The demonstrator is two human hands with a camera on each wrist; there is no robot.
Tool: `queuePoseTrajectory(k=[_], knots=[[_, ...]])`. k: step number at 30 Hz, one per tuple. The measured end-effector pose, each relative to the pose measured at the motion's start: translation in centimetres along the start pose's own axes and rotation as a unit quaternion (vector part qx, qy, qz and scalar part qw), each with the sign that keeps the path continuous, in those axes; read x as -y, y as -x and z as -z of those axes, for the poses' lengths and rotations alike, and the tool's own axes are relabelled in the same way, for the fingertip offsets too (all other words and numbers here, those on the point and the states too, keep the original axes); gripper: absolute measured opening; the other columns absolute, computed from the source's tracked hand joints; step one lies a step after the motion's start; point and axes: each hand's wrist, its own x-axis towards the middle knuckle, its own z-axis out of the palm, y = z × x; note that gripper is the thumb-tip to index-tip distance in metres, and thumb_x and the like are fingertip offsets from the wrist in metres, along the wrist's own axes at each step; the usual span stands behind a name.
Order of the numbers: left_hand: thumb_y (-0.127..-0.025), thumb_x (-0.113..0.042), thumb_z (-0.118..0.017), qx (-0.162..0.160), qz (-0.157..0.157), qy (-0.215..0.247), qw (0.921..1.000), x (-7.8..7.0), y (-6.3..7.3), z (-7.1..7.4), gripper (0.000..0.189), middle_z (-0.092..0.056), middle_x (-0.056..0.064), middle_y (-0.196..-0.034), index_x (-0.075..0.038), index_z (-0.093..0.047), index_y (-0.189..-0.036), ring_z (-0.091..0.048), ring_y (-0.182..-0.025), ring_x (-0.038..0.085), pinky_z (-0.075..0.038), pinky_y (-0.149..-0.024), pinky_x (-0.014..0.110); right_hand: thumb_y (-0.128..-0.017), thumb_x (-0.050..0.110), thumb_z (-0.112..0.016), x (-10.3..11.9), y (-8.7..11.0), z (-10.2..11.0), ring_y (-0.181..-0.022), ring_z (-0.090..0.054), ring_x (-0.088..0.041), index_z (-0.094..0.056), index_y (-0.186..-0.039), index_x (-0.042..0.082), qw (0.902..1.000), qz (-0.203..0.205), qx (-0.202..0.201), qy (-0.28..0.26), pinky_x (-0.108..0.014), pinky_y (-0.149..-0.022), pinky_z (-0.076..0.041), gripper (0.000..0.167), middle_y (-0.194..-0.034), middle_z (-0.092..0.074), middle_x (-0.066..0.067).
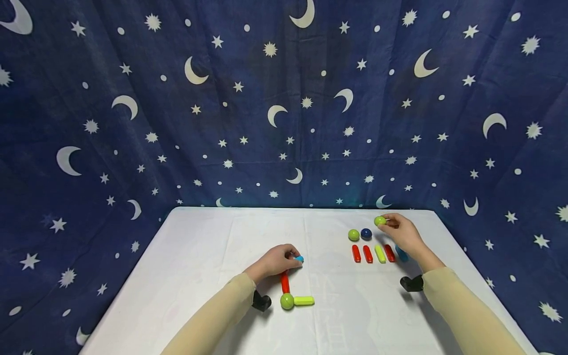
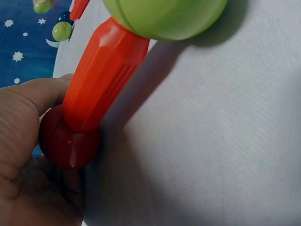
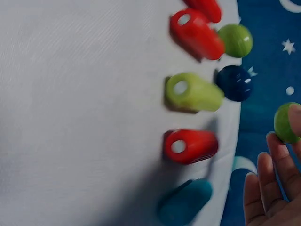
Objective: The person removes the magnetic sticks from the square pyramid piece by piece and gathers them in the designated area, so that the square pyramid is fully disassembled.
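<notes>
My left hand [image 1: 276, 260] grips a dark red ball [image 2: 70, 139] at one end of a red rod [image 1: 285, 283]. A light blue piece [image 1: 299, 259] pokes out at its fingertips, mostly hidden. The rod's other end meets a green ball [image 1: 287, 301], from which a yellow-green rod [image 1: 303, 301] points right. At the back right, my right hand [image 1: 403, 232] pinches another green ball [image 3: 284, 123] between thumb and fingers, above the loose pieces.
Below the right hand lies a row of rods: red ones [image 1: 368, 254], a yellow-green one [image 1: 380, 253] and a blue one [image 1: 401, 253]. Behind them sit a green ball [image 1: 353, 234] and a dark blue ball [image 1: 366, 233]. A starry curtain [image 1: 284, 123] hangs behind the white table [image 1: 199, 256].
</notes>
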Motion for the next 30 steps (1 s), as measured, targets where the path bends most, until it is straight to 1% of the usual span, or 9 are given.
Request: queuePoseTrajectory(k=[6,9,16,18,23,30], knots=[[-0.094,-0.027,-0.076,0.003,0.002,0.001,1.0000,0.2,-0.2,0.0,0.015,-0.059,0.000,-0.072,-0.016,-0.068,-0.102,-0.053,-0.058,0.013,-0.041,-0.063,0.027,-0.101,0.026,-0.067,-1.5,-0.2,-0.2,-0.108,-0.054,-0.040,-0.051,-0.140,-0.004,0.9994,-0.021,0.012,0.026,-0.056,-0.096,-0.047,0.051,-0.123,-0.057,-0.027],[-0.094,-0.027,-0.076,0.003,0.003,0.005,1.0000,0.3,-0.2,-0.1,0.015,-0.059,0.000,-0.074,-0.017,-0.069,-0.102,-0.053,-0.059,0.013,-0.041,-0.063,0.027,-0.100,0.024,-0.068,-2.0,-0.3,-0.5,-0.104,-0.055,-0.038,-0.053,-0.139,-0.004,0.9989,-0.028,0.015,0.036,-0.055,-0.093,-0.048,0.050,-0.120,-0.058,-0.027],[-0.094,-0.027,-0.076,0.001,0.001,0.002,1.0000,0.2,-0.3,0.0,0.015,-0.059,-0.001,-0.070,-0.017,-0.069,-0.102,-0.052,-0.059,0.013,-0.040,-0.064,0.027,-0.100,0.026,-0.068,-2.6,-0.6,-1.0,-0.105,-0.054,-0.039,-0.052,-0.140,-0.003,0.9981,-0.035,0.025,0.045,-0.056,-0.094,-0.047,0.052,-0.124,-0.057,-0.028],[-0.094,-0.028,-0.076,0.002,0.004,-0.003,1.0000,0.2,-0.3,0.0,0.016,-0.058,-0.002,-0.070,-0.017,-0.069,-0.102,-0.052,-0.058,0.012,-0.040,-0.063,0.026,-0.100,0.026,-0.068,-2.8,-0.7,-1.1,-0.104,-0.055,-0.038,-0.053,-0.140,-0.003,0.9974,-0.037,0.030,0.053,-0.056,-0.093,-0.047,0.052,-0.123,-0.057,-0.028],[-0.093,-0.027,-0.077,0.001,-0.001,-0.008,1.0000,0.1,-0.2,0.0,0.016,-0.058,-0.001,-0.070,-0.016,-0.069,-0.101,-0.051,-0.059,0.012,-0.039,-0.064,0.026,-0.099,0.025,-0.068,-3.0,-1.0,-1.4,-0.101,-0.056,-0.036,-0.054,-0.138,-0.004,0.9961,-0.043,0.033,0.069,-0.054,-0.091,-0.048,0.050,-0.120,-0.059,-0.027],[-0.094,-0.028,-0.077,0.001,0.001,-0.009,1.0000,0.2,-0.3,0.0,0.016,-0.059,0.000,-0.074,-0.016,-0.069,-0.101,-0.051,-0.060,0.013,-0.040,-0.064,0.027,-0.099,0.025,-0.068,-2.8,-1.0,-1.6,-0.101,-0.055,-0.036,-0.051,-0.141,-0.005,0.9961,-0.056,0.034,0.060,-0.052,-0.091,-0.049,0.054,-0.121,-0.058,-0.027]])
